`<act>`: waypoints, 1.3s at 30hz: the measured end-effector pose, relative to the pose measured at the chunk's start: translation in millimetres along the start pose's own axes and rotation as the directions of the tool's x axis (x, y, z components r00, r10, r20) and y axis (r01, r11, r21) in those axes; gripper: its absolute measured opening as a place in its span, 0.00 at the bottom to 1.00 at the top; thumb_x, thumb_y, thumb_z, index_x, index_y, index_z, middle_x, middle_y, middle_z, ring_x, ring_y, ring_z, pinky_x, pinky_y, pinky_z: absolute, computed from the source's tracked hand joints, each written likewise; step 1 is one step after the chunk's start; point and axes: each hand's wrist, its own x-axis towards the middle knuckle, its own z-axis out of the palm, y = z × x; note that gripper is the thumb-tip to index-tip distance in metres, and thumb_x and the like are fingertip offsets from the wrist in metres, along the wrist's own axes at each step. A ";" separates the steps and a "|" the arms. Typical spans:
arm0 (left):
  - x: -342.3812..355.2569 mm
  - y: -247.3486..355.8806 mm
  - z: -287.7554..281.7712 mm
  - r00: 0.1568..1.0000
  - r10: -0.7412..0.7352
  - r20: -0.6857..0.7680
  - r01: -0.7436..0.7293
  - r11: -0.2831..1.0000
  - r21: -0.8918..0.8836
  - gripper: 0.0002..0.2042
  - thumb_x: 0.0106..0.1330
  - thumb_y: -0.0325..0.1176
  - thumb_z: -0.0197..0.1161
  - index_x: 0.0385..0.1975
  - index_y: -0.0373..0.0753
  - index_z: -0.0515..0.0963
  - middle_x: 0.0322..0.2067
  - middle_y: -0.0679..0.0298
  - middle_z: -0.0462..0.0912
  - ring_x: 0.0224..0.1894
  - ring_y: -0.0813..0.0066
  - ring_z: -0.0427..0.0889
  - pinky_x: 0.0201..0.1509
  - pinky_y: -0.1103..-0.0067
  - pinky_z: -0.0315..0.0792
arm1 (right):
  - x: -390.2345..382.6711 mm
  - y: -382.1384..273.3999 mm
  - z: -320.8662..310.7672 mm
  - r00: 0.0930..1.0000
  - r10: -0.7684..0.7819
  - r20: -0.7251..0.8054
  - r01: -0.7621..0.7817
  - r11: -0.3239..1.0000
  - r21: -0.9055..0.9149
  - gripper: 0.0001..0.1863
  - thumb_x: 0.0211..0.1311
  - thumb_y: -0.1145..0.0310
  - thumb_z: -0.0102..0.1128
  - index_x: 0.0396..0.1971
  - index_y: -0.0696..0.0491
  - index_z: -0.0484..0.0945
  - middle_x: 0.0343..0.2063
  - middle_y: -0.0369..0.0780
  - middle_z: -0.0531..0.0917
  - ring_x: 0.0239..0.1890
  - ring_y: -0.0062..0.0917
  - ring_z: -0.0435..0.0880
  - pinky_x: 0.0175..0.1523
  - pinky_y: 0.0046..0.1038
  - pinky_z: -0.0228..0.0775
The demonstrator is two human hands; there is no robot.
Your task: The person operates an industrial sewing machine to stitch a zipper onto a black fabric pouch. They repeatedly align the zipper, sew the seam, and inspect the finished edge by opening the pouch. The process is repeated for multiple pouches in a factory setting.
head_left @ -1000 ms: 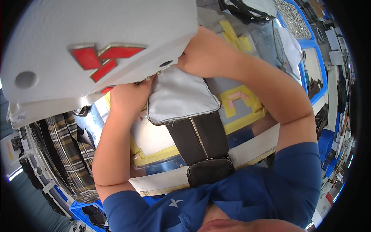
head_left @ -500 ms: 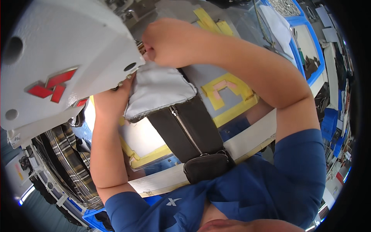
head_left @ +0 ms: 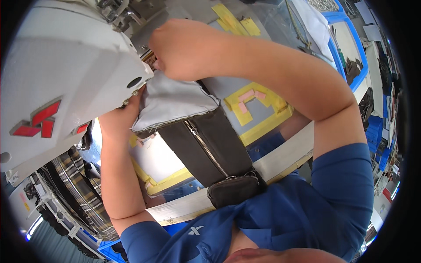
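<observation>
A dark bag piece (head_left: 212, 144) with a silver zipper (head_left: 206, 149) lies lengthwise toward me, a small zipped pouch (head_left: 233, 191) at its near end against my shirt. Pale grey lining (head_left: 173, 103) with a raw stitched edge covers its far part and runs up beside the white sewing machine head (head_left: 74, 65). At the lining's far end, my right hand (head_left: 184, 50) is closed in a fist; what its fingers grip is hidden. My left hand (head_left: 120, 114) lies along the lining's left side, its fingers concealed behind the machine head.
Yellow tape strips (head_left: 258, 103) mark the machine table around the bag. A blue-rimmed bin (head_left: 351, 52) stands at the far right, with clear plastic and white cloth (head_left: 312, 24) beside it. Plaid fabric (head_left: 81, 188) hangs at the left.
The machine head, both hands and the lining sit a little further left in the picture. My right hand stays closed, and the pouch end has hardly shifted.
</observation>
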 end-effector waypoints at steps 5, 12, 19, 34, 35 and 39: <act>2.9 7.6 1.9 0.999 0.028 -0.033 -0.026 0.998 0.062 0.11 0.61 0.27 0.79 0.41 0.33 0.88 0.35 0.61 0.91 0.35 0.71 0.87 0.44 0.74 0.81 | -0.7 -3.4 -2.0 1.000 0.023 0.011 -0.023 1.000 -0.012 0.13 0.48 0.73 0.62 0.34 0.59 0.89 0.36 0.49 0.90 0.44 0.49 0.90 0.45 0.48 0.84; -0.6 8.2 1.1 0.999 -0.031 -0.036 0.033 0.998 0.051 0.12 0.59 0.27 0.79 0.42 0.34 0.88 0.37 0.58 0.92 0.38 0.66 0.89 0.46 0.72 0.81 | -0.9 1.8 -2.0 1.000 0.007 0.010 -0.006 1.000 -0.027 0.11 0.59 0.68 0.65 0.33 0.60 0.88 0.34 0.51 0.89 0.43 0.51 0.88 0.46 0.49 0.81; -4.1 11.9 0.3 0.995 -0.099 0.024 0.100 0.994 -0.047 0.11 0.60 0.23 0.79 0.42 0.33 0.88 0.35 0.65 0.91 0.35 0.76 0.86 0.43 0.76 0.80 | -6.0 8.3 -5.8 1.000 0.007 -0.009 -0.008 0.999 -0.042 0.11 0.60 0.67 0.65 0.32 0.61 0.88 0.34 0.52 0.89 0.43 0.51 0.88 0.47 0.48 0.81; -7.7 18.5 -6.5 0.950 -0.283 0.134 0.285 0.959 0.007 0.14 0.66 0.38 0.73 0.47 0.39 0.87 0.40 0.54 0.91 0.42 0.53 0.88 0.47 0.65 0.80 | -9.2 13.2 -2.1 0.997 -0.048 -0.052 0.044 0.996 -0.074 0.13 0.62 0.67 0.65 0.29 0.64 0.86 0.29 0.53 0.87 0.40 0.51 0.88 0.48 0.47 0.80; -8.6 17.7 -7.2 0.946 -0.290 0.143 0.291 0.957 0.017 0.15 0.66 0.38 0.73 0.47 0.39 0.87 0.40 0.54 0.91 0.42 0.52 0.88 0.47 0.65 0.80 | -9.9 13.7 -1.6 0.996 -0.056 -0.073 0.051 0.996 -0.071 0.13 0.62 0.67 0.65 0.28 0.64 0.86 0.28 0.53 0.87 0.40 0.51 0.88 0.48 0.47 0.80; -9.1 15.2 -6.2 0.959 -0.258 0.121 0.257 0.966 0.023 0.14 0.65 0.37 0.74 0.47 0.38 0.88 0.40 0.53 0.91 0.42 0.52 0.89 0.47 0.65 0.80 | -11.1 11.8 -5.0 0.997 -0.049 -0.053 0.047 0.998 -0.037 0.13 0.62 0.67 0.66 0.27 0.64 0.86 0.28 0.54 0.86 0.39 0.52 0.88 0.48 0.46 0.79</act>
